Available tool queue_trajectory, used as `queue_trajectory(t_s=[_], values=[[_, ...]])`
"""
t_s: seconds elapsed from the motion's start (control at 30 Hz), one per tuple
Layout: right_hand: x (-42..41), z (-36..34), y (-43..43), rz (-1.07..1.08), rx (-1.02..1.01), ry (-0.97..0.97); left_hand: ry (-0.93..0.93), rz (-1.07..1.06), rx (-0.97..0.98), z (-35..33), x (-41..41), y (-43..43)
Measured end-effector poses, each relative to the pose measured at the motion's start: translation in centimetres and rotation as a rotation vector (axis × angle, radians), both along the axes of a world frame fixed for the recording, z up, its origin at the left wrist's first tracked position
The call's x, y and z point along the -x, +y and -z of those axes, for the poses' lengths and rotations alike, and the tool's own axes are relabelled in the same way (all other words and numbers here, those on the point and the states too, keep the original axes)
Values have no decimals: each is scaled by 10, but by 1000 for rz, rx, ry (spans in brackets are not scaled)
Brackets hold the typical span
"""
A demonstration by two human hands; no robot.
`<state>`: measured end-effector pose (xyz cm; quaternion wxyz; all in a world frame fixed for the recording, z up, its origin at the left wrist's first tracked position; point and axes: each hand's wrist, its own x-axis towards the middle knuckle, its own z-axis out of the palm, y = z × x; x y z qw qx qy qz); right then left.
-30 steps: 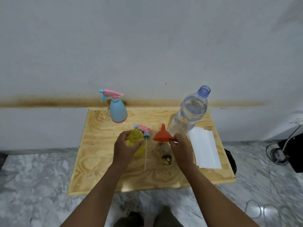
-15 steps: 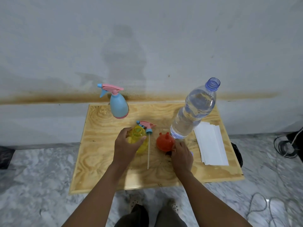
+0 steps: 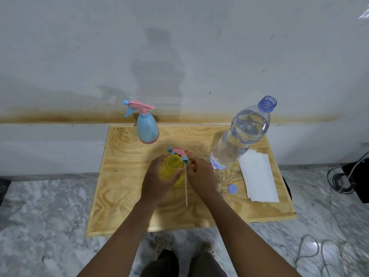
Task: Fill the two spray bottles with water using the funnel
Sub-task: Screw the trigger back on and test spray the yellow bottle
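Moved leftward: right hand (image 3: 200, 176) with funnel (image 3: 194, 167), now beside yellow bottle (image 3: 172, 166) mouth.

I find the scene evenly lit by soft, cool, diffuse light. Exposure is adequate, with no area lost to black. A broad, faint shadow (image 3: 159, 72) falls on the far wall (image 3: 60, 47), consistent with a source behind and above the camera. A smaller, soft-edged shadow lies on the wall to its left. The water bottle (image 3: 241, 134) shows pale highlights through its clear body. One bright glare spot (image 3: 314, 244) sits on the glossy floor (image 3: 40, 216) at near right. Focus holds at the centre of the table (image 3: 123, 176), while the floor at the near corners is smeared. Wide-angle distortion bows the table edges and the wall's brown stain line (image 3: 60, 116).
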<state>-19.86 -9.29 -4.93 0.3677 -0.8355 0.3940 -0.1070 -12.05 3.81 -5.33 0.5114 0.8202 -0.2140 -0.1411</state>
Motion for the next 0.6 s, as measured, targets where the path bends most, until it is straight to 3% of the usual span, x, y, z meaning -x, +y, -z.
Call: queue_trajectory(t_s=[0.33,0.43,0.6], values=[[-61,30,-39,87,-327,237,86,130,-37,9,-10,5],[-68,45,-46,49,-317,313,110,190,-45,8,-14,5],[-69,42,-46,42,-325,270,131,169,-25,5,-18,5]])
